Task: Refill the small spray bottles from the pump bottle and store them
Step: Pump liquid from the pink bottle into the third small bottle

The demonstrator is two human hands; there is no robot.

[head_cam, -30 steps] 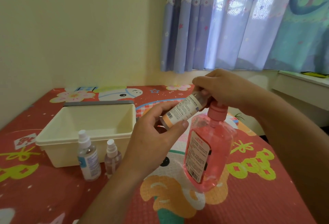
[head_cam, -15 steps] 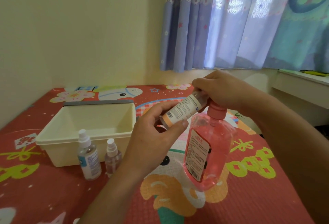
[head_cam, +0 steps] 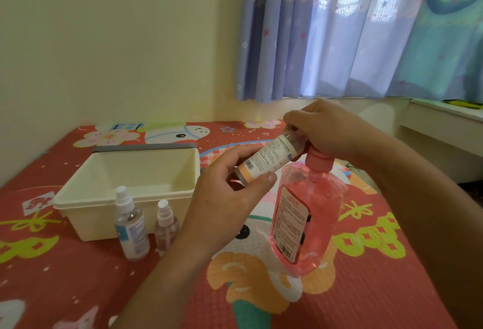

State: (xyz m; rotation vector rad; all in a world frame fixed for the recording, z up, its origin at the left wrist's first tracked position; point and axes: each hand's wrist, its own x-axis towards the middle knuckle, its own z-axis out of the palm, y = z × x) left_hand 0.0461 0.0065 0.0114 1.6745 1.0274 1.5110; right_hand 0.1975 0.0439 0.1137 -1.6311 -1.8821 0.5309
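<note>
Barely any shift: left hand grips tilted small bottle; right hand clasps pump bottle by its head.

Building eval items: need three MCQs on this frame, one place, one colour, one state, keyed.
1. The two capped spray bottles stand where, relative to the cream bin? A inside; B in front; C behind.
2. Liquid in the pump bottle? A blue; B pink; C green.
3. The labelled bottle in the left hand is: A upright; B inverted; C tilted.
Key: B, both stand before its near wall; B, pink shows through the clear body; C, its neck slants up under the right hand.
</note>
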